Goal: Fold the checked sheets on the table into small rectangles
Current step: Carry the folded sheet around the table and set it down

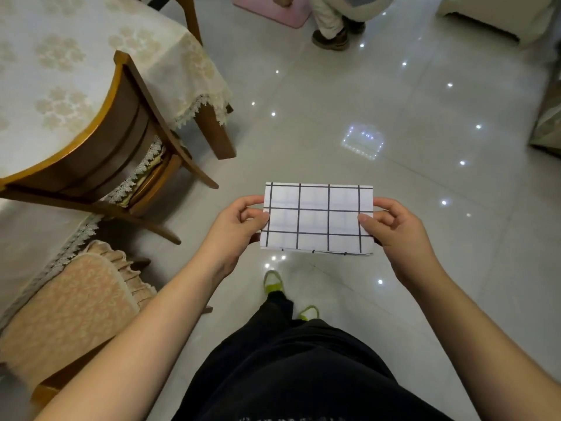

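- Nearest the camera, dark trousers are seen from above; they are cut off by the lower edge, and only the toes of two yellow-green shoes show past them.
- Both forearms are cut off at the lower corners.
- The folded sheet is held in the air in front of the body, above the floor and well apart from the bench.
- Layered edges are seen along its lower side; how many folds lie underneath cannot be told.
- The left hand is closed in a pinch on the sheet's left edge, thumb on top, the fingers partly hidden behind it.
- The right hand is closed in the same grip on the right edge, thumb on the front face.
- The sheet is a flat white rectangle crossed by thin dark lines in a wide check.
- The floor is made of glossy pale tiles, in which small lights are mirrored.
- The bench is covered by a cream flower-patterned cloth with a lace hem; its far part is cut off.
- A wooden chair with a curved back is pushed under it.
- A second chair seat with a frilled peach cushion lies lower left, partly out of view.
- At the top edge, another person's leg and brown shoe are seen, the rest cut off.
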